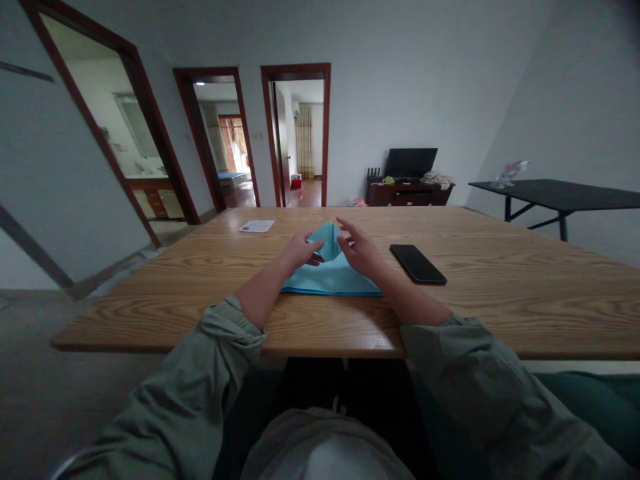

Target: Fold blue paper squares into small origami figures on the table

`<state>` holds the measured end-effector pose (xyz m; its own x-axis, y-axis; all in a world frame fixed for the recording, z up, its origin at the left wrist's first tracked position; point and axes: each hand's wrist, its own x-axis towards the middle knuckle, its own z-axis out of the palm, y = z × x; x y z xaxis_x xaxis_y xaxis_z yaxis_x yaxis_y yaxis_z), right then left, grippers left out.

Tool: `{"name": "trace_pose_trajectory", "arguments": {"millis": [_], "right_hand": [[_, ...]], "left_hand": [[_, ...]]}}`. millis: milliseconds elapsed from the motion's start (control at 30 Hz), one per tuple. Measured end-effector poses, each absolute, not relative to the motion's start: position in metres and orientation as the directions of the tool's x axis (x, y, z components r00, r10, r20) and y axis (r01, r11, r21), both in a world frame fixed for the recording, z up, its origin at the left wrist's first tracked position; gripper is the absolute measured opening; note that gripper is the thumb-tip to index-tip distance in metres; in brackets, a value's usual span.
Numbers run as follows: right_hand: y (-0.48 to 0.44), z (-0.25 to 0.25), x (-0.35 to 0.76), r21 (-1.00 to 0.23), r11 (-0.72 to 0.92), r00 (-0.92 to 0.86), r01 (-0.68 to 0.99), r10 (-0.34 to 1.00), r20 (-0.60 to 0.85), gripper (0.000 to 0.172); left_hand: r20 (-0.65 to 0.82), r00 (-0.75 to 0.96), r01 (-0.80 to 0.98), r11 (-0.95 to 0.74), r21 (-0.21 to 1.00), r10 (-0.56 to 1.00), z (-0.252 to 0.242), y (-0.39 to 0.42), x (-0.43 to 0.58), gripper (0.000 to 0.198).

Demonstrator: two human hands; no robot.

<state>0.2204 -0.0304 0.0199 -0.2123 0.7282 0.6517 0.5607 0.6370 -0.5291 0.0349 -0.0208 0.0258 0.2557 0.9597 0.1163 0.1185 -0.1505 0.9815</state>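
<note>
A folded piece of light blue paper [327, 239], with a pointed top and a crease down its middle, is held up over the table. My left hand [301, 252] grips its left side between thumb and fingers. At its right edge is my right hand [357, 245], fingers apart and curved, the fingertips close to or touching the paper. Beneath both hands lies a flat stack of blue paper sheets [330, 281] near the table's front edge, partly covered by my forearms.
On the wooden table [200, 300], a black phone [418, 264] lies to the right and a white printed card [257, 227] at the back left. A black table [565, 193] stands at the far right. A television [411, 164] sits on a dark cabinet [410, 195] by the wall.
</note>
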Motion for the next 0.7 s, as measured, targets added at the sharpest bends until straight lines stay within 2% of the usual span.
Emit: {"name": "trace_pose_trajectory", "arguments": {"millis": [100, 200, 267, 467, 567, 700], "right_hand": [[-0.042, 0.020, 0.214, -0.346, 0.677, -0.390, 0.650, 0.687, 0.613, 0.060], [-0.048, 0.020, 0.209, -0.269, 0.644, -0.435, 0.716, 0.714, 0.549, 0.072], [-0.049, 0.019, 0.208, -0.270, 0.623, -0.421, 0.734, 0.730, 0.539, 0.073], [-0.046, 0.020, 0.209, -0.350, 0.609, -0.355, 0.712, 0.742, 0.569, 0.062], [-0.046, 0.021, 0.208, -0.361, 0.556, -0.302, 0.748, 0.771, 0.561, 0.055], [-0.047, 0.022, 0.204, -0.316, 0.514, -0.261, 0.798, 0.766, 0.588, 0.050]], "left_hand": [[0.146, 0.155, 0.077, -0.159, 0.984, 0.977, 0.030, -0.022, 0.035, 0.032], [0.179, 0.146, 0.032, -0.185, 0.982, 0.973, 0.033, -0.025, 0.036, 0.033], [0.208, 0.206, 0.013, -0.215, 0.977, 0.956, 0.033, -0.028, 0.037, 0.037], [0.299, 0.395, 0.040, -0.341, 0.939, 0.869, 0.028, -0.029, 0.037, 0.055], [0.318, 0.399, 0.093, -0.384, 0.919, 0.860, 0.025, -0.027, 0.038, 0.064], [0.359, 0.286, 0.188, -0.420, 0.888, 0.888, 0.022, -0.025, 0.042, 0.071]]}}
